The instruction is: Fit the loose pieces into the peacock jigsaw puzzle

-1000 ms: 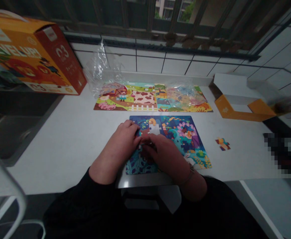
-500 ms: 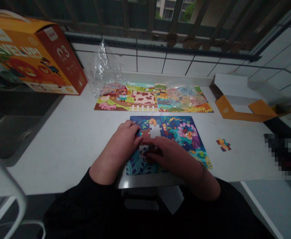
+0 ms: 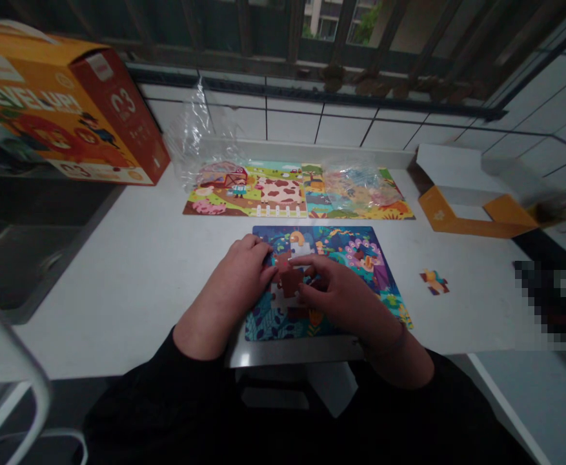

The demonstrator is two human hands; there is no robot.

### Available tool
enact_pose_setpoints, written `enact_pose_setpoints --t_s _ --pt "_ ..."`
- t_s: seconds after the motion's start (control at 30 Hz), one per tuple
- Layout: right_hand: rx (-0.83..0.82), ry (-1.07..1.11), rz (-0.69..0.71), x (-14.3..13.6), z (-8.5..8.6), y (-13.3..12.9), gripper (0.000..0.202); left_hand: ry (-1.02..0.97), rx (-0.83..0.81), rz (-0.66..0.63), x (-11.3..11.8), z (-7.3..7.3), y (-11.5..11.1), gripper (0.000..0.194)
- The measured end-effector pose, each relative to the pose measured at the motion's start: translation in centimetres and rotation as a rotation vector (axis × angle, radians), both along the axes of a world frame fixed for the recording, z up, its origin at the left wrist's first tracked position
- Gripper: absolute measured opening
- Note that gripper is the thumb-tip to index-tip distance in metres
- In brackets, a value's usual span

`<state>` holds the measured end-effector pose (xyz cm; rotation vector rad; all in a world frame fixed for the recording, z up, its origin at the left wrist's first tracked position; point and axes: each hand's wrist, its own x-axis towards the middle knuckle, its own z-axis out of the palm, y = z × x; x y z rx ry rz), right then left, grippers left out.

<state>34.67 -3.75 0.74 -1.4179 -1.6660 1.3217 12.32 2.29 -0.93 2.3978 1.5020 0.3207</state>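
Note:
A blue jungle jigsaw puzzle (image 3: 355, 258) lies on the white counter in front of me. My left hand (image 3: 241, 271) rests flat on the puzzle's left part, fingers touching it. My right hand (image 3: 341, 294) pinches a brown puzzle piece (image 3: 290, 279) just above a white gap in the puzzle, close to my left fingertips. A loose puzzle piece (image 3: 434, 281) lies on the counter to the right of the puzzle.
Two finished puzzles, a farm puzzle (image 3: 244, 190) and one under a plastic bag (image 3: 360, 187), lie behind. An orange puzzle box (image 3: 60, 116) stands far left, an open orange-and-white box (image 3: 471, 206) far right, a crumpled clear bag (image 3: 193, 135) by the tiled wall. A sink (image 3: 16, 265) lies left.
My right hand has lifted a brown piece off the puzzle and raised it slightly toward the white gap. The left hand has stayed in place.

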Motion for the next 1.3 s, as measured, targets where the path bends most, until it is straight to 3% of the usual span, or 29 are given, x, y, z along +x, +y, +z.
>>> enact_pose_setpoints --t_s 0.13,0.43,0.77,0.93,1.07,1.17,1.3 --pt "-0.026 -0.024 -0.005 -0.8 -0.5 -0.2 0.026 0.002 -0.016 0.005 0.0 0.0 0.0 0.034" --pt "-0.018 -0.128 -0.079 -1.1 -1.7 -0.3 0.011 0.019 -0.025 0.006 0.0 0.3 0.0 0.031" --pt "0.044 -0.246 -0.103 -1.1 -1.0 -0.2 0.018 0.024 -0.020 -0.001 0.0 0.1 0.2 0.034" --pt "0.026 -0.215 -0.100 -0.8 -0.9 -0.1 0.031 0.022 -0.010 0.002 0.0 0.1 0.0 0.031" --pt "-0.003 -0.059 -0.090 -0.5 -1.0 0.2 0.017 0.021 0.002 0.003 0.0 -0.1 0.1 0.033" --pt "-0.042 0.027 -0.060 -0.5 -1.0 0.3 0.035 0.015 -0.005 -0.006 -0.1 -0.2 0.1 0.031" --pt "-0.098 0.010 -0.020 -0.9 -1.1 0.1 0.028 0.010 -0.007 -0.010 -0.2 -0.2 0.1 0.034"
